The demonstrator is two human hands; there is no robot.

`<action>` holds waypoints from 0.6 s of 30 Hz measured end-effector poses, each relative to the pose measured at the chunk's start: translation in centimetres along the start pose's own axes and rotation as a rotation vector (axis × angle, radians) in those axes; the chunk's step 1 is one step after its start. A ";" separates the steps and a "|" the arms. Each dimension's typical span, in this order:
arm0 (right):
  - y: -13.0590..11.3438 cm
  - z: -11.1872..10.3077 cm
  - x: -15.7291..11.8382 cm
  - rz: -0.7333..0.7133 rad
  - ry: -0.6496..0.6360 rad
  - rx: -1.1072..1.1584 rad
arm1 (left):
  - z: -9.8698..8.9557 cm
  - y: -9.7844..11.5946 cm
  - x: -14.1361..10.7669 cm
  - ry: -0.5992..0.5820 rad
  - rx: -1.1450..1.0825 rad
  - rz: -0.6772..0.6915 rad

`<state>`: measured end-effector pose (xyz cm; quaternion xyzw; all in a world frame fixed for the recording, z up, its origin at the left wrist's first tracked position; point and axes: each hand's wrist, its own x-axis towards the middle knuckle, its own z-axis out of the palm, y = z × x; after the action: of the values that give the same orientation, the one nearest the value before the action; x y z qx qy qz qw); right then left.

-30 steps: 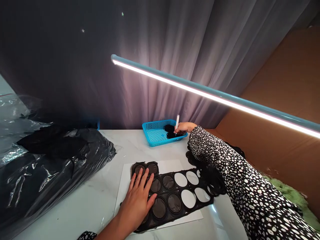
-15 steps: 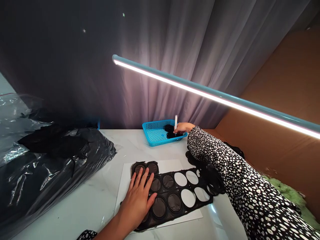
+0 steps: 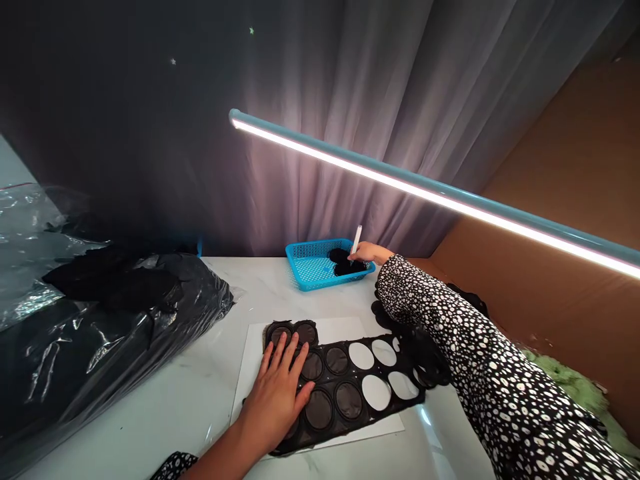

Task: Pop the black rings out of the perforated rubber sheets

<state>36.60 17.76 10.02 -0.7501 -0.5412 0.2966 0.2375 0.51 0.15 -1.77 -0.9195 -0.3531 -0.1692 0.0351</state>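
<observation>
Your left hand lies flat, grip released, on the black sheet; your right hand grasps a white pen-shaped tool at the blue basket, counter's far edge.

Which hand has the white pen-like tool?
The right hand, pinching it at the blue basket; the left hand lies spread on the black sheet.
</observation>
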 end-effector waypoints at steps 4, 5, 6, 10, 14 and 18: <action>0.5 0.3 -3.2 -0.138 0.192 0.156 | -0.4 0.1 0.2 -0.036 -0.004 -0.008; 0.8 0.8 -4.6 -0.164 0.224 0.186 | -0.5 0.1 0.2 -0.044 -0.007 -0.010; 1.0 1.6 -6.1 -0.188 0.238 0.219 | -0.5 0.1 0.3 -0.052 -0.010 -0.013; 1.8 6.4 -12.9 -0.278 0.101 0.504 | -0.8 0.2 0.7 -0.066 -0.015 -0.040; 2.5 10.9 -18.7 -0.239 -0.161 0.616 | -1.6 1.5 0.8 -0.064 -0.047 0.028; 3.7 12.2 -21.3 -0.331 -0.177 0.348 | -2.5 3.2 0.1 -0.176 -0.171 0.180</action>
<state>25.42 -3.21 2.84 -0.5702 -0.6160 0.4072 0.3599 2.05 -2.63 0.77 -0.9583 -0.2555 -0.1136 -0.0593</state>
